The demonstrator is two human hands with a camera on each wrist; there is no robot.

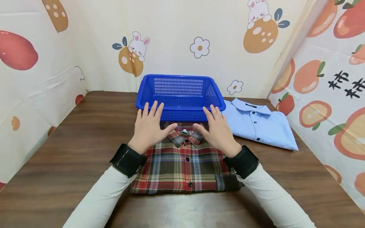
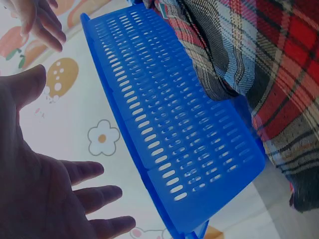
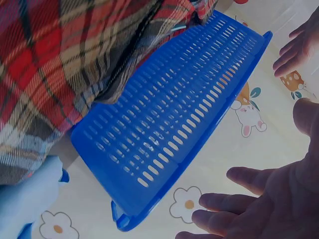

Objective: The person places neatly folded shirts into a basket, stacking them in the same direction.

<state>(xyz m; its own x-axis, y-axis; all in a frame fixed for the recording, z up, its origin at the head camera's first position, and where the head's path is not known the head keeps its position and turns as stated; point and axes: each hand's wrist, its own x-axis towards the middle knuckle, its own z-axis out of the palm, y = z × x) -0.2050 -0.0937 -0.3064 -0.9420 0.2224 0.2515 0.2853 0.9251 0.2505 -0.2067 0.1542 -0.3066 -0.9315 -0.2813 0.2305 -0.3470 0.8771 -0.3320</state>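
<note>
- Head view: my left hand (image 1: 149, 128) and my right hand (image 1: 219, 131) hang backs up, fingers spread, thumbs angled toward each other, neither gripping anything.
- Between and below them lies a folded red, dark, blue and cream plaid cloth shirt (image 1: 171, 164), its collar toward the far edge of the brown wood-grain tabletop (image 1: 57, 152).
- Just beyond the collar, near that edge, stands a blue rectangular perforated plastic basket (image 1: 179, 110); my fingertips overlap its front rim here, so this view alone leaves the gap uncertain.
- A folded light-blue buttoned cloth shirt (image 1: 242, 123) lies beside the basket, toward the tabletop's far right corner.
- Left wrist view: my left fingers are extended and apart, pinching nothing, clear of basket and plaid cloth.
- Right wrist view: my right fingers are likewise spread and free, with part of the light-blue shirt at the lower left.
- I judge this step to be bare hovering over the plaid shirt; any hold on it would call for lowering both hands to its sides and curling the fingers under.
</note>
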